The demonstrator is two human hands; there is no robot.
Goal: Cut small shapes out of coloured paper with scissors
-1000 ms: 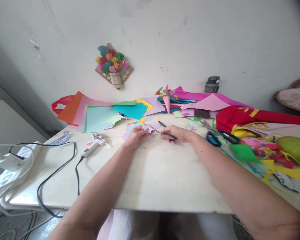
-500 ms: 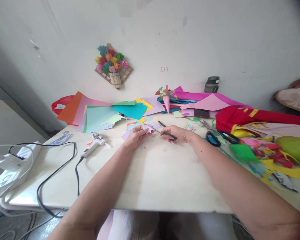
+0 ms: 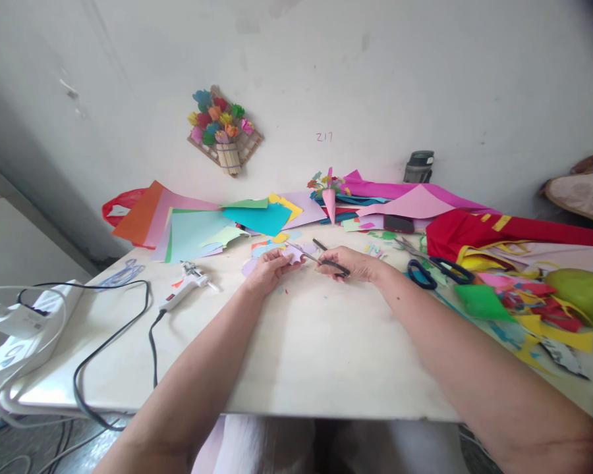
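Note:
Between the fingers of my left hand (image 3: pixel 271 271) is a small light-purple paper piece (image 3: pixel 294 254) with a notched edge. My right hand (image 3: pixel 348 264) is closed around black-handled scissors (image 3: pixel 337 268), whose blades stand apart and point left toward the paper. One blade lies over or against the purple piece; I cannot tell whether it is cutting. Under and behind my left hand lie several coloured paper scraps (image 3: pixel 259 250). Tiny red and blue bits are scattered on the white table (image 3: pixel 316 355) just below my hands.
A glue gun (image 3: pixel 185 291) with a black cord lies left, near a power strip (image 3: pixel 34 336). Coloured sheets (image 3: pixel 197 234) line the back, with a pink paper cone of flowers (image 3: pixel 329 201). Larger scissors (image 3: pixel 439 266), scraps and a green fruit (image 3: pixel 580 296) lie right.
Almost nothing differs. The purple paper has turned very slightly in my left hand's fingers, while my right hand and the scissors stay in the same place.

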